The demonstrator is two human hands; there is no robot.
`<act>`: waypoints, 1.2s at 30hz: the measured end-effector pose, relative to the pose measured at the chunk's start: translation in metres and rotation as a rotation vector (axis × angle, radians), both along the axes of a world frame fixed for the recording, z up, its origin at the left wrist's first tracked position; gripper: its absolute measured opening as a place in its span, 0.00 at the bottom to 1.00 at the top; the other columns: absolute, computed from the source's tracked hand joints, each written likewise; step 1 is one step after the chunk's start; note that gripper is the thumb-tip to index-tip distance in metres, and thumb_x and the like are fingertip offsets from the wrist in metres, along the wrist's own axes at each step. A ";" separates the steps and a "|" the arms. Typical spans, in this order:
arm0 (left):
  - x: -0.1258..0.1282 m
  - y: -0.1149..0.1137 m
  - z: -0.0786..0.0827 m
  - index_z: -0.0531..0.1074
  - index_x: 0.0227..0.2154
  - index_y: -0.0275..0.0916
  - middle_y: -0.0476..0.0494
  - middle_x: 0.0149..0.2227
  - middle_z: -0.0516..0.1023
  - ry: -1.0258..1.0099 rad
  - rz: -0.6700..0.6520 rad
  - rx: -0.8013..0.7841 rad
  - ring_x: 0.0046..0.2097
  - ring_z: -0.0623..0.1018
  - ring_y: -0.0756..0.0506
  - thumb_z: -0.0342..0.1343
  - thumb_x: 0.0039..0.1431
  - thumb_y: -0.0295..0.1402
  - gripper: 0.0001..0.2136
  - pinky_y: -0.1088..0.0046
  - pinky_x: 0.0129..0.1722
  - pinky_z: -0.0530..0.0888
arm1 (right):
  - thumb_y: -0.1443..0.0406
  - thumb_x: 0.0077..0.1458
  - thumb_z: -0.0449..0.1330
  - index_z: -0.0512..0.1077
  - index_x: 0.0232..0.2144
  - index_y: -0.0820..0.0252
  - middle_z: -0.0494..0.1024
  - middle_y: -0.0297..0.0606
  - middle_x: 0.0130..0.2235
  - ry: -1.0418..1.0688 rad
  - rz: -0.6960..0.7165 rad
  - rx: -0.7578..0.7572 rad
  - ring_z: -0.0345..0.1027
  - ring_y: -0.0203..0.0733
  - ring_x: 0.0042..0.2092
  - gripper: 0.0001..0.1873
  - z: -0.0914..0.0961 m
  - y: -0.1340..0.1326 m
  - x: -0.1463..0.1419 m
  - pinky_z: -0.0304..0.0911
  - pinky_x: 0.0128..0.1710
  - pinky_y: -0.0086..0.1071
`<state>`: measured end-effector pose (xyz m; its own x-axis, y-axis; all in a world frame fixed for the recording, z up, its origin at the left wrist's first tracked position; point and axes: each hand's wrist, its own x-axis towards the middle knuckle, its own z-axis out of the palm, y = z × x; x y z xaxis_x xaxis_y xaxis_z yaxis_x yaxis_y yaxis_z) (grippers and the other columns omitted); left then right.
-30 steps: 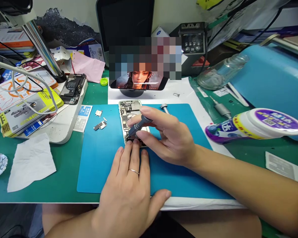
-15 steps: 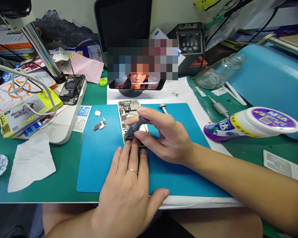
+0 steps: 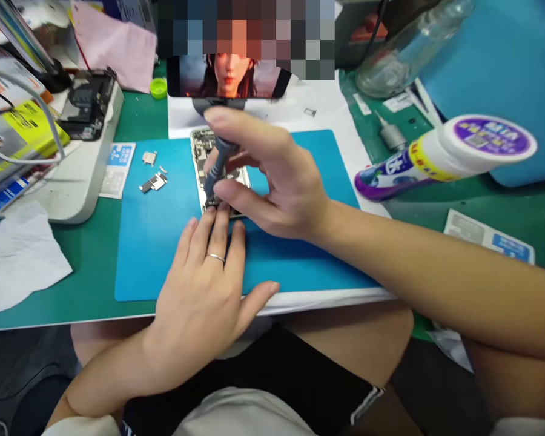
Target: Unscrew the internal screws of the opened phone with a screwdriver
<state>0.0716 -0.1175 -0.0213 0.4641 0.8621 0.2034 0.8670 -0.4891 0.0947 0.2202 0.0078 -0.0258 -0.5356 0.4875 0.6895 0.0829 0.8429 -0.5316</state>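
Note:
An opened phone [image 3: 201, 151] with its insides showing lies on a blue work mat [image 3: 154, 242]. My right hand [image 3: 272, 181] is closed around a grey screwdriver [image 3: 218, 166], held nearly upright with its tip on the phone's lower part. My left hand [image 3: 204, 284] lies flat on the mat, fingers stretched out, their tips pressing the phone's near end. A ring sits on one left finger. Small metal parts [image 3: 152, 181] lie on the mat to the left of the phone.
A second phone [image 3: 227, 79] on a stand shows a picture behind the mat. A white tube with a purple cap [image 3: 445, 151] lies at the right, near a glass bottle [image 3: 404, 54]. At the left are a white tissue [image 3: 20, 254], another opened phone [image 3: 84, 103] and yellow boxes [image 3: 22, 133].
The view has tilted down and closer, so my lap now shows. My right hand has raised the screwdriver from a slant to nearly upright. My left hand stays at the phone's near end.

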 end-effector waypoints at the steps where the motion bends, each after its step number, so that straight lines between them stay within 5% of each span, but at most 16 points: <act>1: 0.000 0.000 0.000 0.65 0.62 0.20 0.17 0.64 0.65 -0.003 -0.006 -0.004 0.68 0.62 0.25 0.45 0.71 0.51 0.34 0.45 0.67 0.60 | 0.62 0.68 0.52 0.59 0.64 0.44 0.66 0.29 0.67 -0.023 -0.015 0.000 0.73 0.38 0.58 0.23 0.002 -0.001 0.000 0.74 0.49 0.32; 6: 0.001 0.001 0.001 0.62 0.63 0.21 0.18 0.66 0.63 -0.001 -0.013 -0.036 0.69 0.60 0.25 0.45 0.71 0.52 0.35 0.43 0.67 0.58 | 0.61 0.70 0.50 0.63 0.61 0.53 0.66 0.32 0.67 -0.121 -0.076 -0.003 0.67 0.38 0.63 0.19 0.017 -0.007 0.000 0.74 0.51 0.26; 13: 0.002 0.002 -0.001 0.61 0.64 0.21 0.18 0.66 0.62 -0.004 -0.022 -0.017 0.69 0.60 0.25 0.44 0.71 0.52 0.36 0.43 0.67 0.59 | 0.64 0.72 0.48 0.52 0.63 0.75 0.59 0.46 0.70 -0.158 0.013 -0.054 0.70 0.29 0.59 0.24 0.021 -0.006 0.001 0.70 0.53 0.22; 22: 0.002 0.002 0.000 0.62 0.64 0.20 0.17 0.66 0.63 -0.007 -0.025 -0.023 0.69 0.60 0.25 0.45 0.70 0.52 0.36 0.43 0.68 0.57 | 0.63 0.70 0.49 0.57 0.62 0.68 0.62 0.39 0.69 -0.055 -0.034 -0.120 0.71 0.34 0.58 0.23 0.016 -0.009 -0.001 0.72 0.50 0.25; 28: -0.001 -0.002 0.000 0.64 0.63 0.21 0.19 0.65 0.64 0.014 0.004 0.015 0.68 0.62 0.26 0.45 0.70 0.51 0.35 0.46 0.66 0.63 | 0.71 0.67 0.54 0.59 0.63 0.56 0.75 0.39 0.59 0.062 0.030 0.135 0.76 0.35 0.51 0.24 0.004 0.003 -0.009 0.76 0.51 0.33; 31: -0.002 -0.002 -0.003 0.67 0.62 0.23 0.21 0.64 0.68 0.009 0.026 0.057 0.67 0.65 0.27 0.45 0.70 0.52 0.34 0.46 0.65 0.65 | 0.71 0.66 0.56 0.61 0.63 0.59 0.79 0.41 0.50 0.089 0.024 0.240 0.75 0.39 0.47 0.24 0.000 0.009 -0.014 0.75 0.50 0.39; 36: -0.003 -0.002 -0.005 0.65 0.63 0.25 0.24 0.65 0.67 0.000 0.033 0.063 0.68 0.64 0.29 0.44 0.70 0.53 0.34 0.49 0.67 0.64 | 0.74 0.65 0.55 0.61 0.63 0.58 0.79 0.44 0.50 0.116 0.042 0.157 0.74 0.39 0.48 0.26 0.001 0.006 -0.016 0.74 0.49 0.38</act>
